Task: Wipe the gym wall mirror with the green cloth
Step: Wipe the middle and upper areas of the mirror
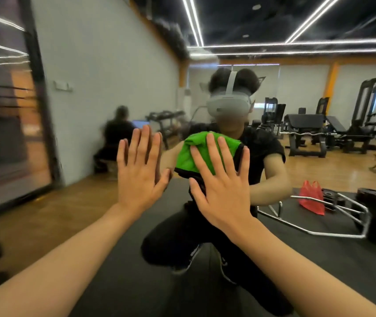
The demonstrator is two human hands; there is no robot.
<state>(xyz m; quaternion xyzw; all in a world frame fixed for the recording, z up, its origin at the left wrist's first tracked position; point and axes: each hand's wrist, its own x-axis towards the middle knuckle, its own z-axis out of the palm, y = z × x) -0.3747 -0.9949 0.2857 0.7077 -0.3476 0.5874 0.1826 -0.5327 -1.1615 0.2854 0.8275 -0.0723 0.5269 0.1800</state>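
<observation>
The wall mirror [320, 156] fills nearly the whole view and reflects me crouching in front of it with a headset on. My right hand [221, 179] lies flat with straight, spread fingers on the green cloth [196, 154] and presses it against the glass at centre. The cloth is bunched, with a dark edge along its bottom and right side. My left hand [140, 170] is flat on the bare glass just left of the cloth, fingers straight and pointing up, touching its own reflection.
The mirror reflects a black floor mat, a chrome bar frame [333, 227] with weight plates, a red bag [311, 197], benches and machines [342, 131] at the back right, and a seated person [117, 136] by the grey wall. A dark door frame [42, 110] stands left.
</observation>
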